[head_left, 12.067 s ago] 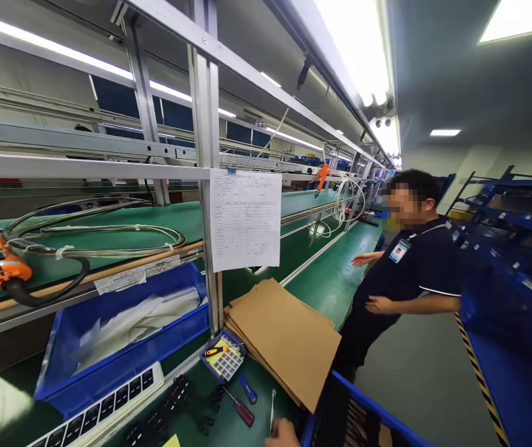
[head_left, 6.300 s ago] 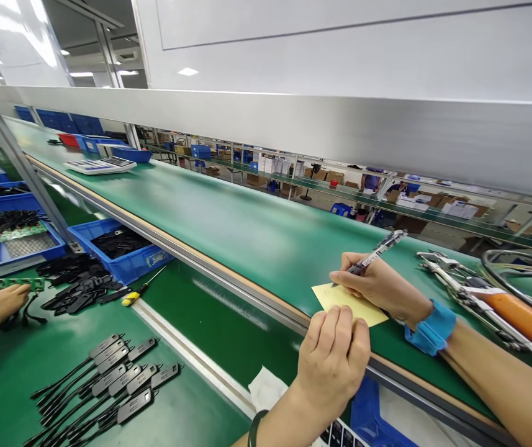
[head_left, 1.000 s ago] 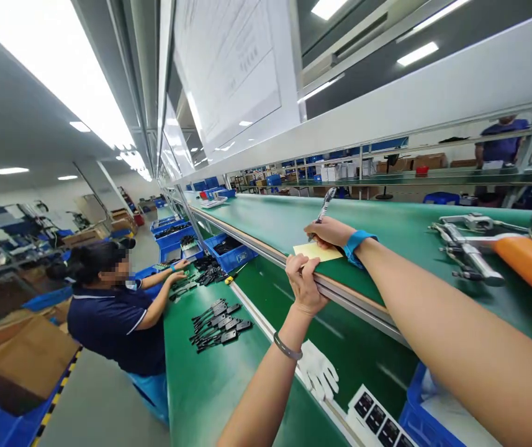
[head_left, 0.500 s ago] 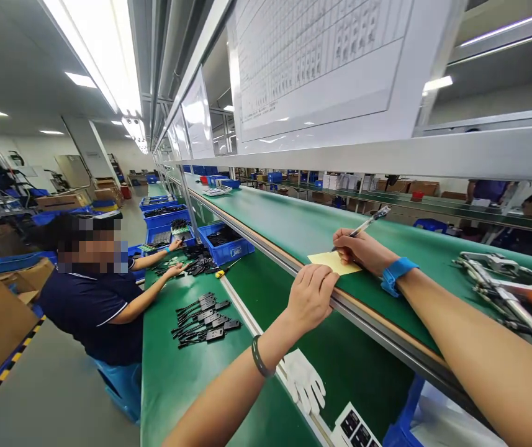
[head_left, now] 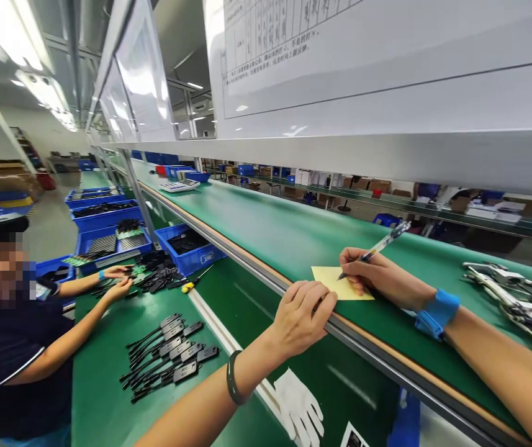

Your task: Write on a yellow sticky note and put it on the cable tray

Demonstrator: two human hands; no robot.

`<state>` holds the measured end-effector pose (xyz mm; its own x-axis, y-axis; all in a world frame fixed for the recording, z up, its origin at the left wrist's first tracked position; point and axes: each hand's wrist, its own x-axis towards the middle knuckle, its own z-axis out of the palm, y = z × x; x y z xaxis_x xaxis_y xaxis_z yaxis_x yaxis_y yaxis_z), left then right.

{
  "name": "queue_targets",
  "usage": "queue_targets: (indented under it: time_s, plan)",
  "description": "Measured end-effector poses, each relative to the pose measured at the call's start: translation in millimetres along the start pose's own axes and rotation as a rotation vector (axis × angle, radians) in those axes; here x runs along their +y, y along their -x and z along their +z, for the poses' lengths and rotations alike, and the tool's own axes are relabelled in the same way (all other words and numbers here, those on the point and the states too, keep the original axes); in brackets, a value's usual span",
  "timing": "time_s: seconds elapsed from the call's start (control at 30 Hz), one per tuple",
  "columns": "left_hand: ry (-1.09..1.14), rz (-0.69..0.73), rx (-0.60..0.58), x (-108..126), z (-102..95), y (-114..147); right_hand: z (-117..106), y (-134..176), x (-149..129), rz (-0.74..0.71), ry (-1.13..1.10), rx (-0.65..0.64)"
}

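Observation:
A yellow sticky note point(head_left: 331, 277) lies on the green conveyor belt point(head_left: 266, 230) near its front edge. My right hand point(head_left: 377, 277), with a blue wrist strap point(head_left: 437, 312), grips a pen point(head_left: 377, 246) whose tip touches the note. My left hand point(head_left: 299, 315) rests on the belt's metal edge rail point(head_left: 377, 357), fingers curled over it, fingertips at the note's near corner. A dark bracelet point(head_left: 231, 377) circles my left wrist.
A seated co-worker point(head_left: 9, 347) at left handles black parts point(head_left: 154, 278) on the lower bench. Rows of black flat parts point(head_left: 167, 357), a white glove point(head_left: 299, 406), a yellow screwdriver point(head_left: 191, 285) and blue bins point(head_left: 191, 245) lie there. A metal tool point(head_left: 508, 288) rests on the belt at right.
The view has swung right and closer to the belt. My right hand still writes on the note; my left hand has stayed on the rail by the note's corner.

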<state>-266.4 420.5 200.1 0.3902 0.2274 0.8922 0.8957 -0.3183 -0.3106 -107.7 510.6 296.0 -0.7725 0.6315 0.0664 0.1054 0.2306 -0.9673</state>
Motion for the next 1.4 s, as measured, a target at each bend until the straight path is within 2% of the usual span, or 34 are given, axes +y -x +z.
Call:
queue_targets:
  time_s: [0.07, 0.17, 0.27, 0.47, 0.57, 0.73, 1.23, 1.4]
  plan:
    - [0.01, -0.019, 0.024, 0, 0.8, 1, 2, -5, -3, 0.049, -0.004, 0.01]
    - [0.032, -0.08, 0.071, 6, 2.4, 0, 2, -14, -8, 0.135, -0.158, 0.032]
    - [0.046, -0.13, 0.104, 13, 4.8, 0, 3, -18, -10, 0.155, -0.25, 0.056]
    - [0.066, -0.158, 0.229, 14, 14.3, 4, 8, -4, -2, 0.122, 0.053, 0.179]
    - [0.117, -0.164, 0.281, 13, 18.2, 6, 7, -1, -2, 0.118, 0.139, 0.187]
    - [0.163, -0.169, 0.348, 13, 24.9, 8, 9, -8, -5, 0.154, 0.147, 0.156]
    - [0.085, -0.176, 0.52, 15, 43.1, 5, 12, -10, -4, 0.14, 0.224, 0.124]
    - [0.071, -0.173, 0.53, 16, 44.2, 4, 12, -9, -6, 0.143, 0.233, 0.106]
